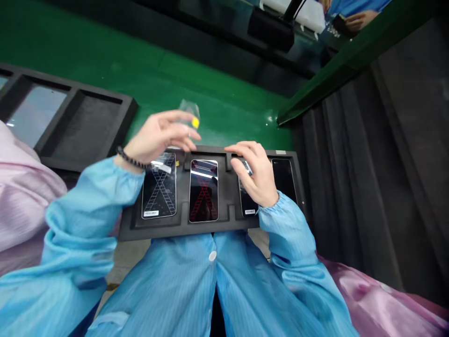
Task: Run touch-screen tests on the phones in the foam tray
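Note:
Above the black foam tray [212, 227], my left hand [159, 133] holds a small clear film [190, 107] with a yellow tab [195, 122] at its fingertips. My right hand [255, 173] is open, thumb and fingers apart, hovering over a phone [248, 199] that it partly covers. Between the hands lies a phone [204, 192] with a red crossed pattern reflected on its dark screen. Beneath my left wrist sits another phone [159, 192] with a pale crossed pattern and a white label. At the tray's right end is a dark phone [283, 175].
A second black tray [86, 128] stands at the left on the green bench [154, 70], with a phone-like panel [37, 112] in one slot. Black curtain [351, 154] hangs at the right. Another person's hand [361, 21] shows at the top right. Pink sleeves flank me.

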### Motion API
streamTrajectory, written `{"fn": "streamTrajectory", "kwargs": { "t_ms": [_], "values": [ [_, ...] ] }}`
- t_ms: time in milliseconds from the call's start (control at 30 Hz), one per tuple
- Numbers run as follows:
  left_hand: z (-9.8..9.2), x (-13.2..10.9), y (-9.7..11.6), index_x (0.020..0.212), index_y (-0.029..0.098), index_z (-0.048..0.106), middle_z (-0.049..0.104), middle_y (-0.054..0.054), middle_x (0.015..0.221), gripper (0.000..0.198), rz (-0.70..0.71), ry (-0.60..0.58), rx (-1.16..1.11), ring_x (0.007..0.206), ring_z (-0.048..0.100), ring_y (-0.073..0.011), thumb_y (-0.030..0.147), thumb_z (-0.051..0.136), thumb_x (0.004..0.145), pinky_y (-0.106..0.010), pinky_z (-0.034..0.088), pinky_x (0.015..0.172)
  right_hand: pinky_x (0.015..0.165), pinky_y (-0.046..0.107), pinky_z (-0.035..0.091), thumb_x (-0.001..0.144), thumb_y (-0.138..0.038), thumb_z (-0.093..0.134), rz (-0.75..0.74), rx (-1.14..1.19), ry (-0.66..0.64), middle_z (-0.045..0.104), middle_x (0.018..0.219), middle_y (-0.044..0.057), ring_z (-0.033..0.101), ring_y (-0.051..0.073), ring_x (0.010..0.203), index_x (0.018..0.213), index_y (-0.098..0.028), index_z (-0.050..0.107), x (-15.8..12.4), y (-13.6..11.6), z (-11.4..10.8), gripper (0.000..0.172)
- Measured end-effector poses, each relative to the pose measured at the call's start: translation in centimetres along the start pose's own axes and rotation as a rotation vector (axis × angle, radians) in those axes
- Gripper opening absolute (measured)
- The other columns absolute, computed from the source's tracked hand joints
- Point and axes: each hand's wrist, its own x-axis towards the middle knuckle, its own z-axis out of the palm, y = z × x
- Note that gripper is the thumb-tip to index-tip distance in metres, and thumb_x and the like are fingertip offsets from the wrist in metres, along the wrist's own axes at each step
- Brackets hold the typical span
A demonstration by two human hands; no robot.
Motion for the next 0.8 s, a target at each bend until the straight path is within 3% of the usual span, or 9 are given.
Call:
{"fn": "streamTrajectory", "kwargs": {
  "t_ms": [100,167,267,433,633,800],
  "values": [
    [-4.7,5.5,-1.6,0.127,0.009,0.045,0.074,0.001,0.099,0.034,-0.002,0.149,0.131,0.083,0.065,-0.0034,0.027,0.047,0.098,-0.022,0.057,0.080,0.101,0.045,0.045,0.102,-0.032,0.048,-0.019,-0.255,-0.068,0.062,0.130,0.012,0.054,0.026,0.117,0.112,-0.021,0.073,-1.9,1.4,0.7,0.029],
    [-7.0,8.4,-2.6,0.118,0.009,0.044,0.071,0.006,0.092,0.029,-0.053,0.156,0.270,0.089,0.062,-0.0016,0.032,0.037,0.102,-0.022,0.057,0.083,0.106,0.050,0.041,0.102,-0.034,0.048,-0.021,-0.378,-0.124,0.057,0.141,0.014,0.050,0.029,0.125,0.115,-0.022,0.073,-2.7,1.9,1.6,0.031],
    [-8.9,10.5,-3.6,0.122,0.007,0.041,0.069,0.002,0.103,0.031,-0.075,0.128,0.279,0.094,0.063,-0.0034,0.030,0.037,0.101,-0.023,0.056,0.086,0.112,0.054,0.035,0.103,-0.037,0.047,-0.009,-0.472,-0.189,0.052,0.149,0.014,0.047,0.029,0.129,0.120,-0.023,0.071,-2.8,2.3,2.7,0.033],
    [-9.8,10.6,-4.7,0.133,0.001,0.042,0.072,-0.005,0.109,0.045,-0.030,0.168,0.066,0.093,0.067,-0.0076,0.028,0.049,0.096,-0.023,0.056,0.086,0.116,0.056,0.031,0.103,-0.040,0.044,0.026,-0.498,-0.314,0.046,0.155,0.012,0.046,0.029,0.132,0.129,-0.026,0.066,-2.3,2.6,3.3,0.036],
    [-9.5,9.9,-4.7,0.145,-0.006,0.032,0.058,-0.022,0.136,0.056,0.030,0.132,0.127,0.121,0.062,-0.0264,0.026,0.037,0.099,-0.036,0.053,0.090,0.116,0.055,0.031,0.103,-0.039,0.045,-0.026,-0.488,-0.334,0.046,0.156,0.014,0.047,0.028,0.133,0.130,-0.026,0.066,-2.6,2.8,3.3,0.036],
    [-9.1,9.5,-4.0,0.146,-0.007,0.028,0.054,-0.027,0.139,0.060,0.041,0.123,0.160,0.126,0.056,-0.0330,0.027,0.036,0.097,-0.043,0.053,0.090,0.117,0.055,0.031,0.103,-0.038,0.047,-0.040,-0.454,-0.376,0.044,0.158,0.011,0.048,0.029,0.133,0.129,-0.028,0.066,-3.0,2.4,3.1,0.034]
  ]
}}
